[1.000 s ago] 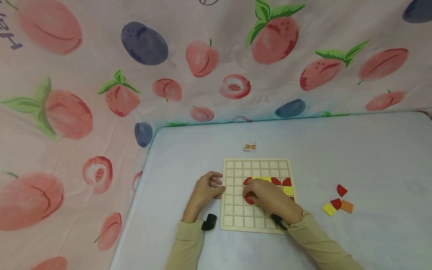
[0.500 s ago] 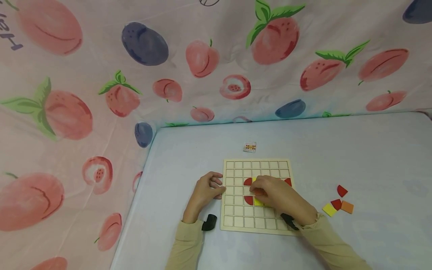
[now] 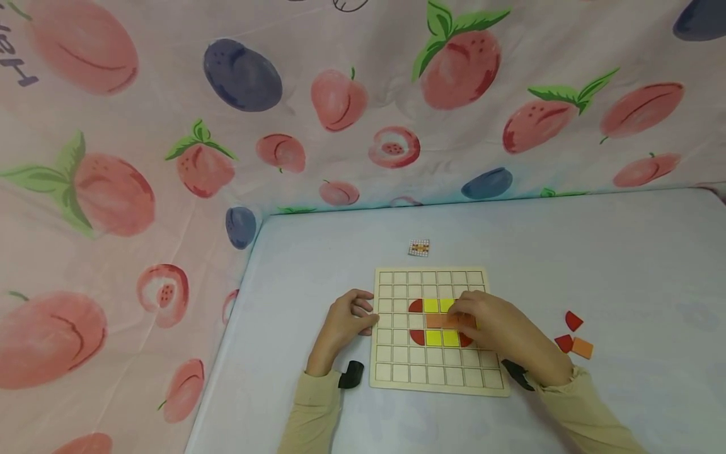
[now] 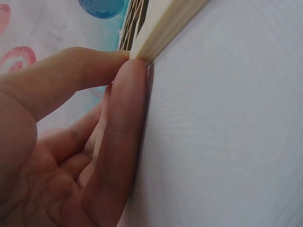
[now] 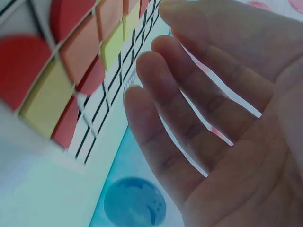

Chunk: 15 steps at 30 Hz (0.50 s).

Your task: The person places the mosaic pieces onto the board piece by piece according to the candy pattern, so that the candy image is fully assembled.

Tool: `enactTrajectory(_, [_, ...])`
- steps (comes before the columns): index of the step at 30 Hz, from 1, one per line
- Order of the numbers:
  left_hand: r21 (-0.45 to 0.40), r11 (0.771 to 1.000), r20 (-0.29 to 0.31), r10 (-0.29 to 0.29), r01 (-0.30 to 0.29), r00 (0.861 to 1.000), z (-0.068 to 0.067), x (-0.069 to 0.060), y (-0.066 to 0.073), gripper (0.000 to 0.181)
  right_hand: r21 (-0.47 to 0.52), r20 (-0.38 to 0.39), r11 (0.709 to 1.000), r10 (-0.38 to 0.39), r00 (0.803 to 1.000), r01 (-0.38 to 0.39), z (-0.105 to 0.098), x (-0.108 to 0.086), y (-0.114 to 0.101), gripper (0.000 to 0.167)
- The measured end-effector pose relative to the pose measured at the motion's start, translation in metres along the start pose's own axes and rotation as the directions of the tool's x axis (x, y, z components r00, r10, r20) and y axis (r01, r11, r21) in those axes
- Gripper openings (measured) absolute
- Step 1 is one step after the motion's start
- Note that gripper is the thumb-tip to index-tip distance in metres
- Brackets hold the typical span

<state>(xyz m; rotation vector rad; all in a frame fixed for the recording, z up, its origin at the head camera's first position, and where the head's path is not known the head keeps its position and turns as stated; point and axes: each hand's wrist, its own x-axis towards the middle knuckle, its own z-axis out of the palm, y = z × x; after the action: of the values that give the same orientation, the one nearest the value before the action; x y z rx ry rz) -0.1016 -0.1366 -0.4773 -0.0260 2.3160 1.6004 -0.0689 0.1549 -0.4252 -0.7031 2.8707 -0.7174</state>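
Left hand: from my end I am watching the left hand [image 3: 343, 320] pinching the board [image 3: 392, 355] at its left edge, thumb and forefinger meeting there.
Right hand: the right hand [image 3: 499, 321] is reaching over the right part of the pattern, fingers loosely bent and slightly parted, gripping nothing that I am seeing; whether the fingertips are touching a piece, I cannot tell.
Gridded board: it is lying flat on the pale tabletop [image 3: 317, 252].
Pieces on the grid: orange squares [image 3: 433, 321] are running along one row, yellow squares [image 3: 432, 305] are lining the rows above and below, and rounded red pieces [image 3: 416, 306] are sitting at the yellow rows' left ends.
Loose pieces: two loose red pieces [image 3: 574, 320] and a loose orange square [image 3: 582, 347] are lying right of the board.
Card: a small printed card [image 3: 419, 248] is lying just beyond the far edge.
Backdrop: fruit-printed cloth [image 3: 255, 145] is hanging behind.
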Motion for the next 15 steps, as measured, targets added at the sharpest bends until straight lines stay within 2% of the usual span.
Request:
enactTrajectory(10, [-0.003,1.0,-0.001,0.007,-0.007,1.0,0.0,-0.003,0.002,0.043,-0.023,0.014,0.997,0.068,0.998,-0.067,-0.015,-0.017,0.014,0.02])
enactTrajectory(15, [-0.002,1.0,0.001,0.001,-0.001,1.0,0.0,-0.002,0.002,0.042,-0.038,-0.009,0.997,0.069,0.998,-0.069,-0.02,-0.027,0.025,0.023])
